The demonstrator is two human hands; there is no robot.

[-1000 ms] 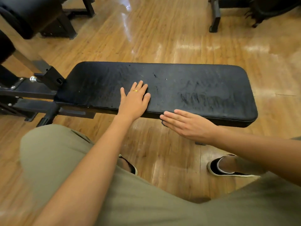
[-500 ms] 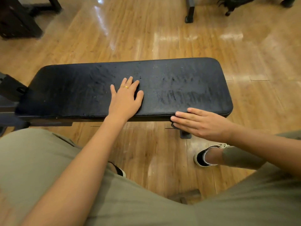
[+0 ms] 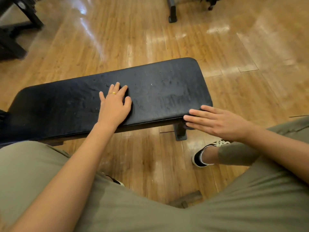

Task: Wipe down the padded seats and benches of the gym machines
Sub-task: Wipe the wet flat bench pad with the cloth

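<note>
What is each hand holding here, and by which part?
Nothing is gripped. The left hand lies flat on the bench pad; the right hand's straight fingers press its near right edge. Whether anything lies under them cannot be told.

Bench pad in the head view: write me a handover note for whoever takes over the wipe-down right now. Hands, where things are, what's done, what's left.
Left hand: open, flat on top of the black bench pad, near its middle.
Right hand: open, fingers straight against the pad's near right corner edge. A dark patch shows under them, possibly a cloth; cannot tell.
Done: streaky smears on the pad's right part suggest some wiping there.
Left: probably the rest of this pad, then other machines' pads; only dark frames show at the top edge.
</note>
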